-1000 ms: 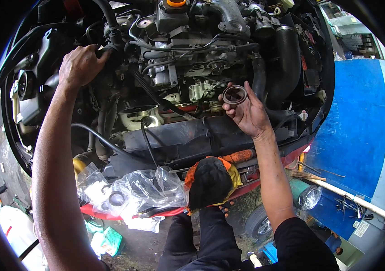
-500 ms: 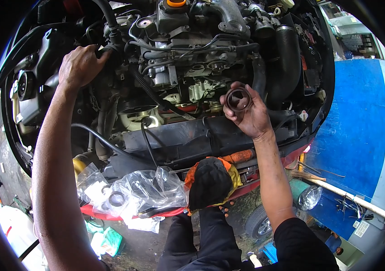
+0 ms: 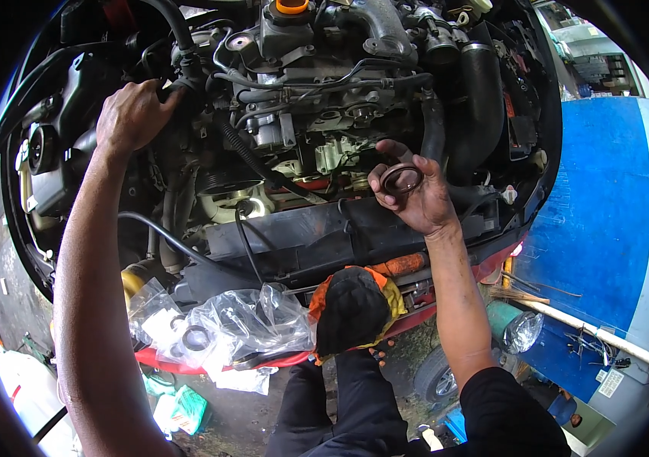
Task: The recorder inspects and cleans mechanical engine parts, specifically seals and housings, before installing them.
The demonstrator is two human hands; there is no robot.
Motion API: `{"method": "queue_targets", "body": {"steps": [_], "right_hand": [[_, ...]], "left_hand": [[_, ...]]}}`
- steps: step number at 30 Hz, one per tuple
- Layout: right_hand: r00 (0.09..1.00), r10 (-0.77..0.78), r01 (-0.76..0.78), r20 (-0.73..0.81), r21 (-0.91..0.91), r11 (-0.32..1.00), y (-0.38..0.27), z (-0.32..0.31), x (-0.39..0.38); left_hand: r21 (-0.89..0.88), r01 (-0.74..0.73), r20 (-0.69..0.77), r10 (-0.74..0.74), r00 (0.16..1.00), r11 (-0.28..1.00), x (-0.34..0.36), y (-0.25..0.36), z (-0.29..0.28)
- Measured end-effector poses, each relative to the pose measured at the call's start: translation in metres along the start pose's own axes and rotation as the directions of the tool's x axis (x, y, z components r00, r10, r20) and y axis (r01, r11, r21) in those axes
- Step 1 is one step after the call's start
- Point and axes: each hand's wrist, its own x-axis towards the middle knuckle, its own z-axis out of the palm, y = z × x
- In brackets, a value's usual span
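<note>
A dark brown ring-shaped oil seal (image 3: 403, 180) is held in my right hand (image 3: 429, 199), above the front of the open engine bay. Thumb and fingers grip its rim, with the palm turned up and one finger extended. My left hand (image 3: 132, 114) is braced at the left side of the engine (image 3: 332, 114), its thumb against a black hose fitting (image 3: 186, 82). Its fingers curl over out of sight, so what they grip is hidden. Clear plastic bags (image 3: 256, 320) lie on the red front edge, with another dark ring (image 3: 196, 337) among them.
A black, orange and yellow cloth cap or glove-like item (image 3: 356, 308) lies on the front edge, beside an orange-handled tool (image 3: 400, 264). A black hose (image 3: 164, 228) crosses the left front. At right are a blue panel (image 3: 602, 206), a wheel (image 3: 440, 377) and a green container (image 3: 501, 324).
My right hand has tilted the oil seal, so its ring now looks flatter, and one finger has straightened away from it. The left hand stays in place.
</note>
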Motion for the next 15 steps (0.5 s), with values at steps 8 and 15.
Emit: {"method": "queue_targets", "body": {"steps": [8, 15], "right_hand": [[0.999, -0.004, -0.001, -0.032, -0.144, 0.99, -0.0002, -0.0012, -0.0021], [1.0, 0.0, -0.001, -0.01, -0.054, 0.999, -0.0005, -0.001, -0.0014]], "left_hand": [[-0.002, -0.002, -0.008, 0.002, 1.0, 1.0, -0.0001, 0.0003, 0.0], [0.002, -0.011, -0.016, 0.011, 1.0, 1.0, 0.0009, -0.0013, 0.0028]]}}
